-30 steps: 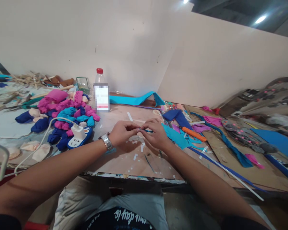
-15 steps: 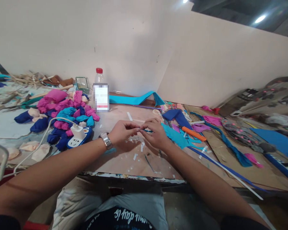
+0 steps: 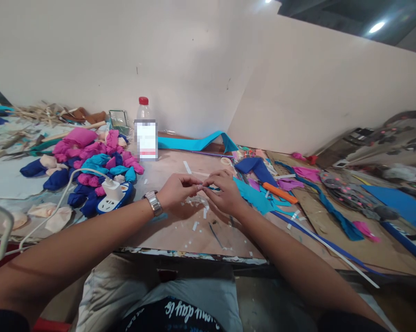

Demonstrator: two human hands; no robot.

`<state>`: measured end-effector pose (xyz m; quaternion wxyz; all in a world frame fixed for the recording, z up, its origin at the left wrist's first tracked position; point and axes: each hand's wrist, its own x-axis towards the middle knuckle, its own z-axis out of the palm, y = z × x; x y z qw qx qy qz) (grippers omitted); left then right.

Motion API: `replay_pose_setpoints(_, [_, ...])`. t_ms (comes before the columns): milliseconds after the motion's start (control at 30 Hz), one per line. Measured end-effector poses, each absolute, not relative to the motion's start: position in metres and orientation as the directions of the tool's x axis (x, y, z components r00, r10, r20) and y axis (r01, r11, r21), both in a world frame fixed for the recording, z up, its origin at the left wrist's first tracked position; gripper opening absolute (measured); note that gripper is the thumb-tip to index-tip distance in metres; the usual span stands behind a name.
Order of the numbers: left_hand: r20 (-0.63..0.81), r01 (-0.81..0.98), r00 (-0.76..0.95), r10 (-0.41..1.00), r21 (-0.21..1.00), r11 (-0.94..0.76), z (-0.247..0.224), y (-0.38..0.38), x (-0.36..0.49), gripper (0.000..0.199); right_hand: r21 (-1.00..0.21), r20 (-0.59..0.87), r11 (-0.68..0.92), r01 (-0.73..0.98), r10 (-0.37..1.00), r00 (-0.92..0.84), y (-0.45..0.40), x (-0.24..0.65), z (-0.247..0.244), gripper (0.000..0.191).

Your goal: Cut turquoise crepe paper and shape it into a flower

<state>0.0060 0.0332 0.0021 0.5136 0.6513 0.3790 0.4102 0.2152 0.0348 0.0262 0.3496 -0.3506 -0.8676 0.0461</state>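
Observation:
Over the middle of the table (image 3: 180,240), my left hand (image 3: 176,192) and my right hand (image 3: 225,192) meet fingertip to fingertip. Between them a small blue strip (image 3: 212,187) is pinched; most of it is hidden by the fingers. Both hands are closed, thumb against forefinger. Scraps of white paper (image 3: 195,226) lie on the tabletop below. Just right of my right hand are cut pieces of light blue fabric (image 3: 252,196) and a long orange-handled tool (image 3: 280,192).
A heap of pink and blue cloth puffs (image 3: 93,154) lies left, beside a power strip (image 3: 114,198) with a white plug and cable. A red-capped bottle (image 3: 143,110) stands near the wall. Cardboard (image 3: 315,214) lies right, under a dark teal fabric strip (image 3: 327,205).

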Motion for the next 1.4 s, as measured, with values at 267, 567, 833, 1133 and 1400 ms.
replay_pose_setpoints(267, [0.223,0.125,0.286,0.932,0.956,-0.267,0.0092,0.029,0.0082,0.036,-0.331,0.576,0.737,0.589,0.652,-0.493,0.0363,0.2162,0.0238,0.017])
replay_pose_setpoints(567, [0.328,0.176,0.258,0.909,0.909,-0.378,0.0091,0.0297,0.0064,0.032,-0.349,0.594,0.743,0.571,0.646,-0.479,0.0348,0.2147,0.0261,0.021])
replay_pose_setpoints(833, [0.371,0.138,0.324,0.87,0.891,-0.432,0.0078,0.0336,0.0034,0.027,-0.372,0.588,0.743,0.556,0.652,-0.478,0.0354,0.2173,0.0274,0.02])
replay_pose_setpoints(1133, [0.403,0.141,0.314,0.86,0.875,-0.462,0.0045,0.0345,0.003,0.025,-0.367,0.591,0.783,0.502,0.613,-0.525,0.0332,0.2168,0.0276,0.02])
replay_pose_setpoints(1400, [0.491,0.188,0.327,0.808,0.804,-0.564,0.006,0.0337,0.0024,0.023,-0.365,0.595,0.794,0.486,0.601,-0.534,0.0333,0.216,0.0279,0.015])
